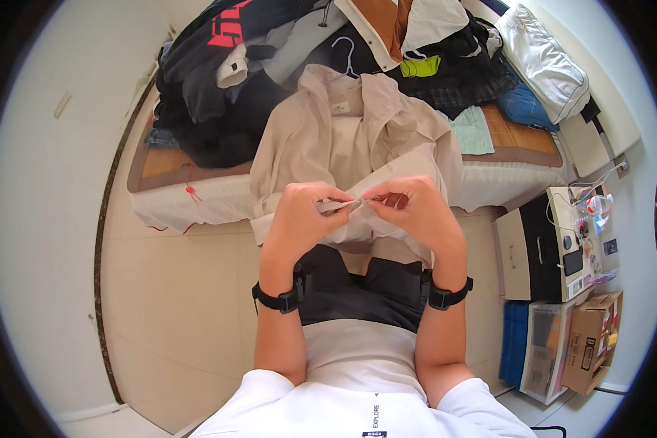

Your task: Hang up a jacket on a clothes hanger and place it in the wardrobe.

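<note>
A beige hooded jacket (333,150) lies front up over the edge of the bed, its lower part hanging toward my lap. A pale hanger (345,55) sticks up out of its collar. My left hand (299,217) pinches one front edge of the jacket between thumb and fingers. Close beside it, fingertips almost touching, my right hand (417,217) pinches the other front edge. A small shiny piece, perhaps the end of a zipper, shows between the fingertips; its details are too small to make out.
Dark clothes (223,120) are heaped on the bed (219,201), with a silvery-white pillow (542,64) at the far right. To my right stand a nightstand (533,252) with small items on top, a clear plastic bin (546,350) and a cardboard box (588,343).
</note>
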`<action>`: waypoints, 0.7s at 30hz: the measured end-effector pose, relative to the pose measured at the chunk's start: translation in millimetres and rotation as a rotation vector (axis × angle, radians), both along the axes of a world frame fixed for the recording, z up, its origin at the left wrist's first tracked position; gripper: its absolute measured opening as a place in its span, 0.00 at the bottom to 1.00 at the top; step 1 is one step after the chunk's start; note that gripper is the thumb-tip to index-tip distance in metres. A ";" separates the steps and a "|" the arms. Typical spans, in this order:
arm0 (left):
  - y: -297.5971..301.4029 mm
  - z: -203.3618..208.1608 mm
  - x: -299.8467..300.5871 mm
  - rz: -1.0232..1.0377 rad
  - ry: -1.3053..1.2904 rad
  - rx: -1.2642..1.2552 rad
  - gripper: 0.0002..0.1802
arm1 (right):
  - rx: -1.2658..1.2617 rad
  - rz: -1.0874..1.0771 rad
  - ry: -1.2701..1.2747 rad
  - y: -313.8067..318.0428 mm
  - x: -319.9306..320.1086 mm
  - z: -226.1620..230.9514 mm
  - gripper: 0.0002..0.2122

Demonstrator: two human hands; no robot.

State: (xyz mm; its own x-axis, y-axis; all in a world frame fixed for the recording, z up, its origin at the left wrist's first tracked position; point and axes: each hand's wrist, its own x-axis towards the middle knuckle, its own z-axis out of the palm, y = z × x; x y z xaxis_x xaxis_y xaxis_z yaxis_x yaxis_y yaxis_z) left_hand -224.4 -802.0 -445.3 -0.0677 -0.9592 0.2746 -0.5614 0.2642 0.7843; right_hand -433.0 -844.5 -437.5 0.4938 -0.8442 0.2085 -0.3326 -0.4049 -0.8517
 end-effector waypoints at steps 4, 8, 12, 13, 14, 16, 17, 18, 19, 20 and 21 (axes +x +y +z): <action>0.1 -1.5 -1.8 -0.015 -0.023 -0.046 0.08 | -0.009 0.007 0.026 1.0 -0.5 1.1 0.08; 0.8 -0.8 -3.5 -0.012 -0.042 -0.046 0.08 | -0.015 0.020 0.030 2.0 1.4 1.0 0.08; 1.5 1.5 -4.6 -0.015 -0.089 -0.031 0.09 | -0.020 0.027 0.045 2.2 3.6 -1.3 0.09; 1.3 1.9 -5.0 -0.019 -0.094 -0.059 0.09 | -0.026 0.028 0.054 2.1 4.0 -2.1 0.10; 1.2 2.5 -4.8 -0.010 -0.104 -0.049 0.09 | -0.025 0.029 0.053 2.1 4.3 -2.9 0.10; 0.7 3.0 -4.5 -0.002 -0.107 -0.049 0.08 | -0.007 0.049 0.016 1.8 4.3 -4.5 0.09; 0.4 3.0 -4.3 -0.002 -0.113 -0.052 0.08 | -0.008 0.051 0.016 1.6 4.1 -5.2 0.09; 0.2 2.9 -4.3 0.007 -0.094 -0.058 0.08 | 0.090 0.055 -0.028 1.4 3.6 -5.6 0.09; 0.1 2.6 -4.2 0.015 -0.068 -0.067 0.08 | 0.207 0.055 -0.062 1.2 3.1 -6.1 0.08; 0.2 2.3 -4.5 0.019 -0.074 -0.064 0.08 | 0.188 0.062 -0.070 0.8 2.2 -6.1 0.08; 0.5 1.8 -4.9 0.021 -0.081 -0.077 0.08 | 0.184 0.063 -0.051 0.5 1.2 -6.2 0.08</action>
